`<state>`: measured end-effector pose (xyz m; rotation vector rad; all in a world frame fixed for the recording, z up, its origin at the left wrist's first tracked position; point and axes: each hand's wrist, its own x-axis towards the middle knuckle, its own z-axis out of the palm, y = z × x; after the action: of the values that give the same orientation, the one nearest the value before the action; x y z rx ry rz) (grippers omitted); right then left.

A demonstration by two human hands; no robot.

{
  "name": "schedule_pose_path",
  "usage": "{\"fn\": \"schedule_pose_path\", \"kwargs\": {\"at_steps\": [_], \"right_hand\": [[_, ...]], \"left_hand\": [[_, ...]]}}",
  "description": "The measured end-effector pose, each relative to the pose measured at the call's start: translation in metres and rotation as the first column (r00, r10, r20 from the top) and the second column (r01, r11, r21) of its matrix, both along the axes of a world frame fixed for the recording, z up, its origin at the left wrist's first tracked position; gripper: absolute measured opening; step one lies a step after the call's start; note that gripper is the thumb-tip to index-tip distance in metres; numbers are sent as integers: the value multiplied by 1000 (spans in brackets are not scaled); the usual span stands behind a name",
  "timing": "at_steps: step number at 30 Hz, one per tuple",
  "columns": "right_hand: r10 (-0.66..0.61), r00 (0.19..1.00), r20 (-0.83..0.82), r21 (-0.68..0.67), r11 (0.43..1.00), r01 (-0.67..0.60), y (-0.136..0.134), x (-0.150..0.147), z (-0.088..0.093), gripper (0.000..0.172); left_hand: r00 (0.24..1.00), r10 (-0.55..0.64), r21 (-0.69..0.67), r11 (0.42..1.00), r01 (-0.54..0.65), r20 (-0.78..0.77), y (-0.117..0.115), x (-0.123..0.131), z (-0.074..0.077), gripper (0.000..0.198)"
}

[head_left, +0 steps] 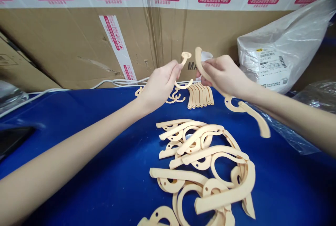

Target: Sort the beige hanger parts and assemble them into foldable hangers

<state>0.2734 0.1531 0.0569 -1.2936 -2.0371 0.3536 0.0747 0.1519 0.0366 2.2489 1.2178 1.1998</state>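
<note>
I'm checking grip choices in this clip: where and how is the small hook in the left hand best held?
Probably pinch the small hook by its slim stem, coming from the left. Its round head projects above and its curve sweeps right below, so a left-side pinch, like the left hand's here, should leave both ends exposed.

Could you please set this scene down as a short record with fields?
Left hand: holds a small beige hook, left hand raised above the surface
Right hand: grips a beige two-armed piece, right hand also raised
Nearest the wearer: overlapping pile of beige pieces
Farther back: row of curved arms, loose hooks beside it
Surface: blue
Behind: taped cardboard
Right side: plastic bag with label
</note>
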Motion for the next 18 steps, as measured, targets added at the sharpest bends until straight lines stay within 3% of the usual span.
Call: {"fn": "schedule_pose_path", "kwargs": {"at_steps": [2,3,7,10,12,14,16,18], "right_hand": [[11,946,-324,-202,976,-80,1,0,1,30],[4,906,-422,-236,965,-114,1,-1,3,29],[38,848,-529,-220,959,-180,1,-4,6,19],[-5,784,-621,-197,969,-150,3,-6,4,10],[-19,731,-682,-159,980,-123,5,-5,3,12],[-3,687,-727,-93,991,-94,6,-3,3,22],[12,698,-716,-29,999,-46,8,0,4,27],[33,820,-572,55,998,-2,10,6,7,27]], "left_hand": [[997,67,-141,987,-71,-34,17,-2,-15,34],[995,77,-195,977,-88,-62,25,-4,-22,35],[981,121,-291,943,-162,-152,45,-11,-37,30],[975,185,-266,941,-211,-120,41,-10,-30,34],[997,72,-388,919,-69,-7,32,-7,-20,55],[950,-145,-583,760,287,278,23,-6,-9,63],[850,-169,-620,616,486,499,16,-5,0,41],[824,-83,-608,635,477,560,10,-5,7,22]]}}
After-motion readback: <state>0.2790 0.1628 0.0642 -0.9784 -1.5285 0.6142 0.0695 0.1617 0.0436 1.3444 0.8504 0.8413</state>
